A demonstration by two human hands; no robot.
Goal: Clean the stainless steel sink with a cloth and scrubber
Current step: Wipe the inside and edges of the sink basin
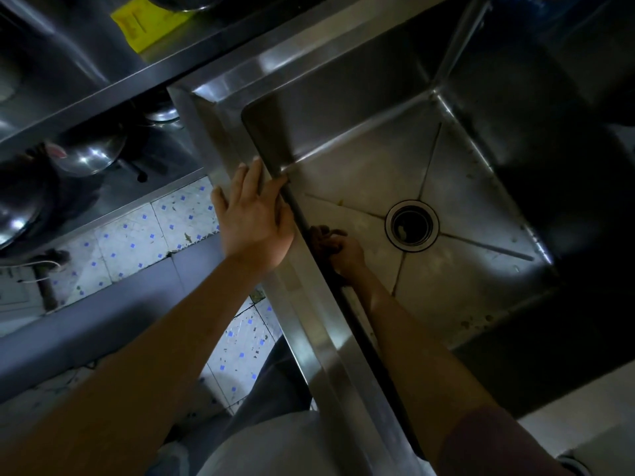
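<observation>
- The sink (360, 159) fills most of my view, drain (411, 225) in the middle of its floor.
- My left hand (252, 218) lies flat on the sink's near rim, fingers straight and slightly spread.
- My right hand (343, 250) is inside the sink against the near wall, fingers curled around a dark scrubber (321, 237), mostly hidden by the rim.
- Left of the sink: steel bowls (86, 156) on a lower shelf, a yellow cloth (144, 20) above.
- Pretty dark, so can't make out the sink's far side.

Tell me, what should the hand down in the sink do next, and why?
Probably rub along the near wall toward the corner. The right hand grips a dark scrubber against that wall, the left hand rests flat on the sink rim, and specks remain on the floor.
</observation>
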